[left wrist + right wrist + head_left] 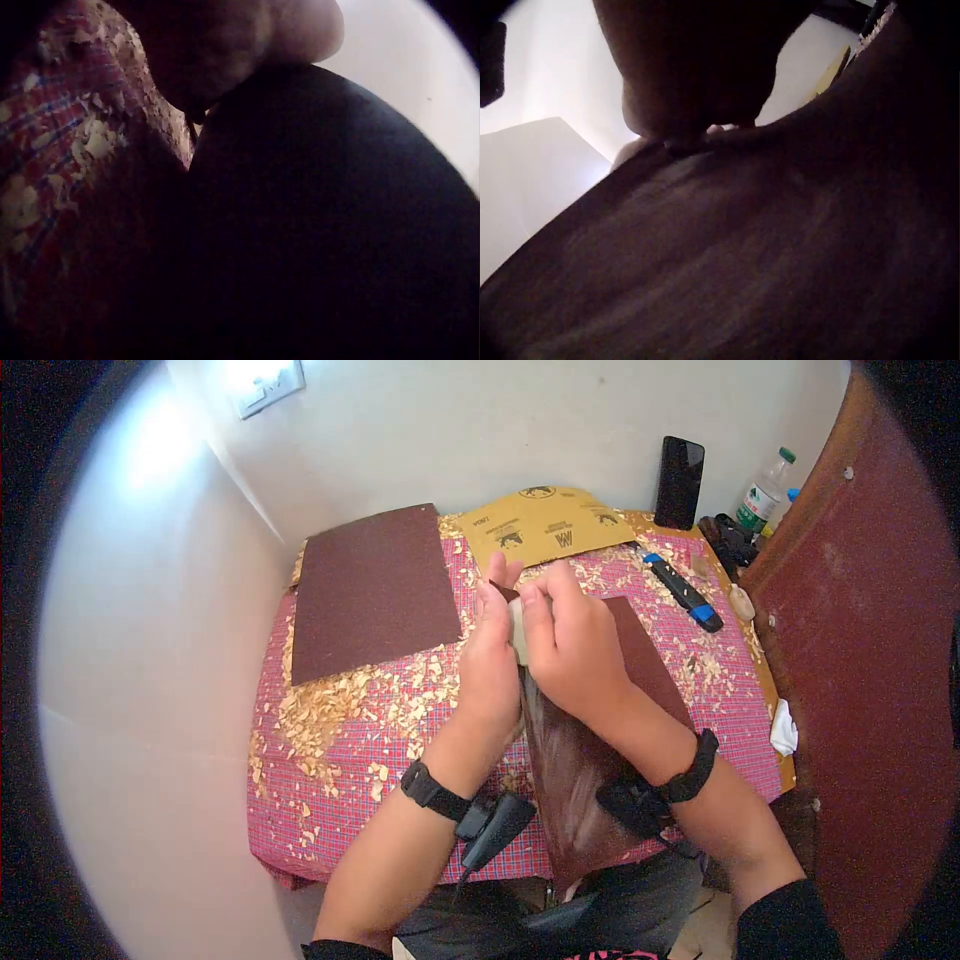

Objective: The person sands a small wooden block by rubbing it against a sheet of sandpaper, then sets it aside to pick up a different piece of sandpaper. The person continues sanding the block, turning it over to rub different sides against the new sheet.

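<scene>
Both hands meet over the middle of the table in the head view. The right hand (578,645) pinches a pale piece (518,632) together with the upper part of a dark brown sandpaper sheet (590,780), which hangs down toward the person's lap with whitish dust streaks on it. On the other side, the left hand (490,660) grips the same sheet and piece, its fingers pointing up. A small dark corner of the sheet shows between the hands. In the right wrist view the dusty sheet (705,255) fills the lower part, under the right hand (697,67).
Another brown sheet (375,595) lies at the left, a yellow printed sheet (550,525) at the back. Wood shavings (320,710) cover the checked cloth (350,830). At the right are a utility knife (683,592), a phone (680,482), a bottle (762,495) and white tissue (783,728).
</scene>
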Tool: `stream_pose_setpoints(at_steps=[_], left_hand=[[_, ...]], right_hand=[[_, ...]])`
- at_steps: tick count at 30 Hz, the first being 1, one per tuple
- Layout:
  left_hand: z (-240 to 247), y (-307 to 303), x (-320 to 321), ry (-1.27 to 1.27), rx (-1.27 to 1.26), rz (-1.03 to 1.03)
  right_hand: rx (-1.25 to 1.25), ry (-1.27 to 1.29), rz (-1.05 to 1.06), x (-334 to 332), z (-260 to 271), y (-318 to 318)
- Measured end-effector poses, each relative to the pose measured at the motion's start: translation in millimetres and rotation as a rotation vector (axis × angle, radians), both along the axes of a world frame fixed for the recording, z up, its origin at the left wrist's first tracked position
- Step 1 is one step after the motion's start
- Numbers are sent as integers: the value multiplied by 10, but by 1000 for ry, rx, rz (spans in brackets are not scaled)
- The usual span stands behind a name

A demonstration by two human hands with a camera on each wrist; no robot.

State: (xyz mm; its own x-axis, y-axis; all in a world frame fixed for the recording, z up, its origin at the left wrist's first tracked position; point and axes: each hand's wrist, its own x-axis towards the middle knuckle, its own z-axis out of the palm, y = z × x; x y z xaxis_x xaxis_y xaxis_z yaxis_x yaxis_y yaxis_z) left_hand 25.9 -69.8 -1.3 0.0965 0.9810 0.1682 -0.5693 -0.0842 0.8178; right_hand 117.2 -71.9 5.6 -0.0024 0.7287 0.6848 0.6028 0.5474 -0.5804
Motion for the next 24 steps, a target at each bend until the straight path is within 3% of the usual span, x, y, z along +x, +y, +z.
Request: stream_pose_setpoints(at_steps=[4,6,11,16,21,24], left_hand=[[55,-27,-19,-1,23,-18],[56,-40,-24,-45,14,-122],[8,37,-63,-31,-28,-105],[15,-36,-3,-27,2,-122],[39,20,-78,-43,-23,-118],[59,-31,-55,-41,-28,-103]], right_hand=[[-19,11,-4,-14,40,25],[-7,19,-38,1,15,62],[-72,2,57,1,8,-82],[-17,-24,-94,22,16,72],[-42,9,39,-21,21,-86],[-14,12,-15,-30,44,50]])
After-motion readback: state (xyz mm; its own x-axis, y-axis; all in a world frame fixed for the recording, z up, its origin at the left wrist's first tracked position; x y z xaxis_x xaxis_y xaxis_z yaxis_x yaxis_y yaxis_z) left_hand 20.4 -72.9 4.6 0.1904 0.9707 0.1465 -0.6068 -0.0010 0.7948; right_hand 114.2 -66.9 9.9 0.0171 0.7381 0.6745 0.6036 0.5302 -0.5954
